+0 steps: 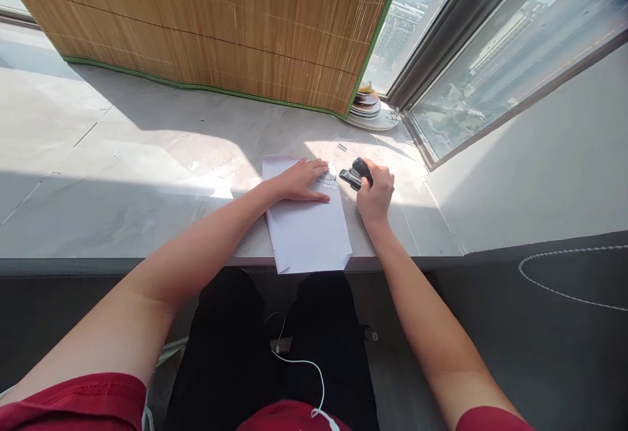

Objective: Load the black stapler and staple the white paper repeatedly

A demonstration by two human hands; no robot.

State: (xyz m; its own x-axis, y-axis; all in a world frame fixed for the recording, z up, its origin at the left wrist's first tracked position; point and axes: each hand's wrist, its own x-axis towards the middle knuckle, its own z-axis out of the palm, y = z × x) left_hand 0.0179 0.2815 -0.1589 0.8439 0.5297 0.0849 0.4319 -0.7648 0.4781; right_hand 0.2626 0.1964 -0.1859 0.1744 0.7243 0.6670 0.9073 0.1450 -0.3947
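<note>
Resting left hand (305,181) flat on white paper (309,235) at center of frame, with fingers stretched toward the right and thumb spread wide of them. Gripping black stapler (356,172) in right hand (377,192), just right of center, with fingers closed around the body. Pointing stapler mouth left, at the right edge of the paper, with top arm tilted up from base. Can't tell contact with counter from lift just above it. Can see rows of small dark marks (328,180) on upper right part of paper, just beside left fingertips; too small to identify for sure. Also spotted two short metallic strips (342,148) on the sunlit gray counter (122,215), a bit above stapler in frame. Running slightly past the counter's front edge with bottom of paper, creased at lower corners. Behind, across top of frame: woven mat (220,25) with green edging. Stacked at upper right, by mat's lower corner: plates (366,114), near dark window frame (441,25). At bottom center: white cable (314,364) over black trousers (216,352). Looped at right edge: pale cord (524,267).
</note>
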